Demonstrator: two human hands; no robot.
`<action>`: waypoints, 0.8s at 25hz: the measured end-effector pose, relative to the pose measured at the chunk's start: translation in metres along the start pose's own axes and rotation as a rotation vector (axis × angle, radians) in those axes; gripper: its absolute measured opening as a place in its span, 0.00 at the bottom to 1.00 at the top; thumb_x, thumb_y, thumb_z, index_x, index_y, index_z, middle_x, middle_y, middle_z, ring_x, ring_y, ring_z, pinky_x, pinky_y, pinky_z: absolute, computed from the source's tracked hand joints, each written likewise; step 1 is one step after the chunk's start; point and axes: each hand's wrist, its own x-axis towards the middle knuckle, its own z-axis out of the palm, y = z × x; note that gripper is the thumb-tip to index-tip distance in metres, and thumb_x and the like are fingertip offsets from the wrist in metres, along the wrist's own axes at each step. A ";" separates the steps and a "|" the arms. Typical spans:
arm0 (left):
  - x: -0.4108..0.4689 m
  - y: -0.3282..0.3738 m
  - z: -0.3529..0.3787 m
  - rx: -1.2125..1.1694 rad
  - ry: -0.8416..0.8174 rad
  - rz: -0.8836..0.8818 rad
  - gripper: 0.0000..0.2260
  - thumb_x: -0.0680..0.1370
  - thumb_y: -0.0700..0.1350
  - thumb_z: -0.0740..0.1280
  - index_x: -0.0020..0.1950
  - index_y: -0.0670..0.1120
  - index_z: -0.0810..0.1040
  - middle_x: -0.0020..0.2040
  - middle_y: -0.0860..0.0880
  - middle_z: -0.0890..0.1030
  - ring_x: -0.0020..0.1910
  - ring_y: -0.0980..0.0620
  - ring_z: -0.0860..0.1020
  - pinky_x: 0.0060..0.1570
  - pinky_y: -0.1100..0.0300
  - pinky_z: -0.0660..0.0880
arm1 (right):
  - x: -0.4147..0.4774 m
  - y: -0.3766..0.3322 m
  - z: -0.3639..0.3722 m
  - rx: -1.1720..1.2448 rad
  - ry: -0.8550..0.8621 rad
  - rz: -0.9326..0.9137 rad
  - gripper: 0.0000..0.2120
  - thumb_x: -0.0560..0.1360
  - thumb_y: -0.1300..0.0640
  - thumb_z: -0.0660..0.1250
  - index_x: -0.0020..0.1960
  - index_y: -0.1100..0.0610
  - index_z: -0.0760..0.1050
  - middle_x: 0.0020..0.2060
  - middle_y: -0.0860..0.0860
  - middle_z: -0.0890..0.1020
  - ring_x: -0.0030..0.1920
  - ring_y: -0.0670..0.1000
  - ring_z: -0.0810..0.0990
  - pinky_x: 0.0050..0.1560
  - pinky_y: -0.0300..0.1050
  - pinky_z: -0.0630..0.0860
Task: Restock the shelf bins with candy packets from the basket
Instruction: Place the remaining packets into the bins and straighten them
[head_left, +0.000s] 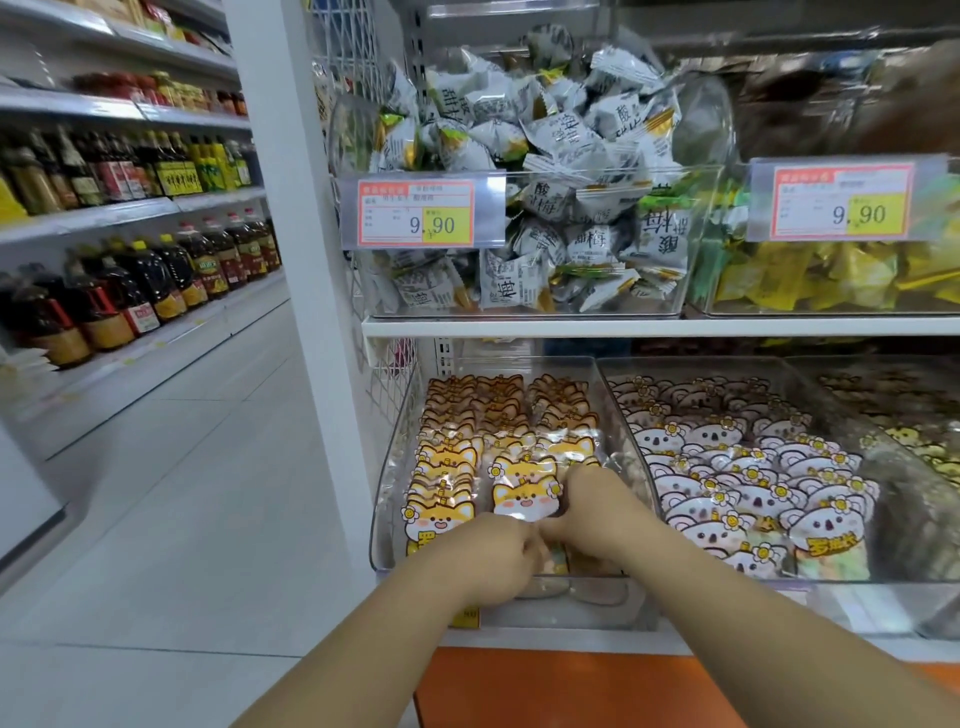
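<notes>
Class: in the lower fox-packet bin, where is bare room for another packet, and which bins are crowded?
The fox-packet bin looks bare only at its front right corner, between the right hand and the front wall. The koala bin beside it is packed front to back; the plum-packet bin above is heaped over its rim.

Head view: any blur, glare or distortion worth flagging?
Head view: shelves at left bow from the wide lens; top right corner smeared; glare streaks the clear bin; left hand and right hand soft at the fingertips; fox packets sharp.
</notes>
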 end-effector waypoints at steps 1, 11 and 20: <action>0.001 0.000 0.000 -0.021 -0.023 -0.016 0.15 0.84 0.51 0.56 0.61 0.47 0.79 0.55 0.42 0.80 0.55 0.43 0.77 0.54 0.49 0.75 | -0.002 0.001 -0.005 -0.027 -0.017 -0.002 0.16 0.71 0.49 0.73 0.50 0.56 0.71 0.49 0.54 0.78 0.52 0.55 0.79 0.40 0.43 0.72; 0.011 0.017 -0.017 0.307 0.313 -0.026 0.12 0.80 0.49 0.67 0.62 0.48 0.76 0.59 0.46 0.78 0.57 0.43 0.78 0.52 0.52 0.74 | 0.001 0.007 0.006 0.082 0.004 0.018 0.27 0.73 0.63 0.72 0.64 0.60 0.60 0.62 0.59 0.70 0.60 0.60 0.75 0.53 0.50 0.75; 0.052 -0.005 -0.019 0.544 0.079 -0.042 0.44 0.72 0.59 0.74 0.80 0.51 0.53 0.75 0.46 0.63 0.75 0.43 0.65 0.74 0.32 0.49 | 0.001 0.016 0.008 0.260 0.001 0.049 0.19 0.75 0.63 0.65 0.64 0.58 0.66 0.54 0.54 0.79 0.54 0.54 0.78 0.55 0.50 0.77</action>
